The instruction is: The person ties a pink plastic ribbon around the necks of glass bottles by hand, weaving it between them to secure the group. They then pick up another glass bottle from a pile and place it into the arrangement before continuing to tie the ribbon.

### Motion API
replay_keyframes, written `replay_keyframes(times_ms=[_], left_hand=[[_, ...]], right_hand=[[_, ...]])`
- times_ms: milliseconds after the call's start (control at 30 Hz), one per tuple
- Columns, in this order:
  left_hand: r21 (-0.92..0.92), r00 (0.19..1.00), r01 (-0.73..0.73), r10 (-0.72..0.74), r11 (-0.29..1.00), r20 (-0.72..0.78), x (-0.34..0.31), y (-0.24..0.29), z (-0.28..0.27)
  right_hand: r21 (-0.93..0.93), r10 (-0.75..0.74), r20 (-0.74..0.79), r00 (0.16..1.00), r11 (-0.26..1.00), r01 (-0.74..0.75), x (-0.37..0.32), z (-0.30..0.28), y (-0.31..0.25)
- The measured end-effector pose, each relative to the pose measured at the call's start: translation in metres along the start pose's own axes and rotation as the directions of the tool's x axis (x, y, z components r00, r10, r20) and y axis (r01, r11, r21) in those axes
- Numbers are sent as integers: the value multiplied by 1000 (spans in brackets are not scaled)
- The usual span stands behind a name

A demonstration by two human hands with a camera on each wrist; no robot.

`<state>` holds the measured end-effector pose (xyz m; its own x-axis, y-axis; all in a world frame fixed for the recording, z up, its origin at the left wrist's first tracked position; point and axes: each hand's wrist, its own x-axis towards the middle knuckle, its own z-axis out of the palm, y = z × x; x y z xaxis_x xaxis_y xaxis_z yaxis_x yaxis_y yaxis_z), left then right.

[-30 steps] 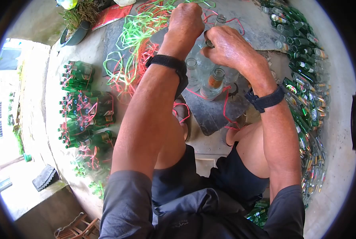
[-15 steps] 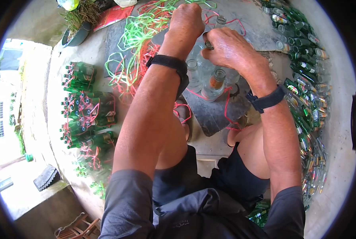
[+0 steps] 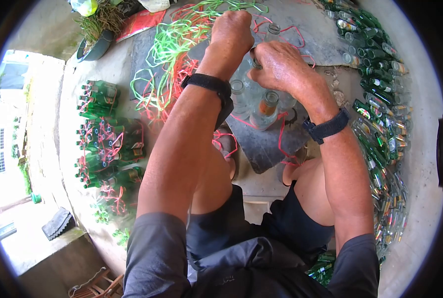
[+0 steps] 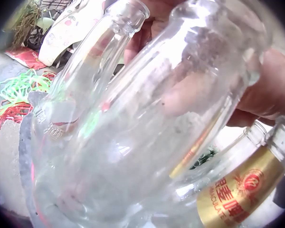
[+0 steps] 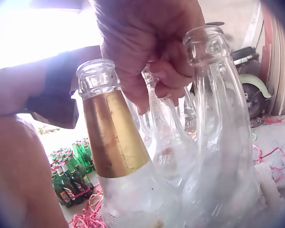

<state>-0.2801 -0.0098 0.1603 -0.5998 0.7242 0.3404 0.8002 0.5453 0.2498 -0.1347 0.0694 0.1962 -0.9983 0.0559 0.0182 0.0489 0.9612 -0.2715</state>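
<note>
At our right we see a long heap of bottles. Before us a dark slab bears clustered clear bottles. The left hand hovers near their necks—what it holds, we cannot tell. The right hand grips one neck. Nearest us, one bottle wears a gold label.

One left hand and one right hand, two in all; two black wrist straps; at least five clear bottles clustered near them, one plainly showing a gold label; one tangle of green and red strands; one plant pot; dozens of green and clear bottles along the right wall, too many to count
</note>
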Motion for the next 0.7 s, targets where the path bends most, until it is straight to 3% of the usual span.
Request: replay_keyframes(times_ms=[100,400,633,700], left_hand=[[-5,999,23,-23,1000,-37,1,-1,1],[39,996,90,-90,995,0,7,-3,8],[48,995,94,-93,994,-26,9,0,11],[55,995,98,-97,994,-18,9,0,11]], right_hand=[[5,-45,-102,994,999,46,-2,7,3],[-42,-32,30,999,999,33,-3,-2,1],[-31,-6,42,999,999,7,-5,-3,2],[-31,-10,-15,1000,999,10,-4,2,6]])
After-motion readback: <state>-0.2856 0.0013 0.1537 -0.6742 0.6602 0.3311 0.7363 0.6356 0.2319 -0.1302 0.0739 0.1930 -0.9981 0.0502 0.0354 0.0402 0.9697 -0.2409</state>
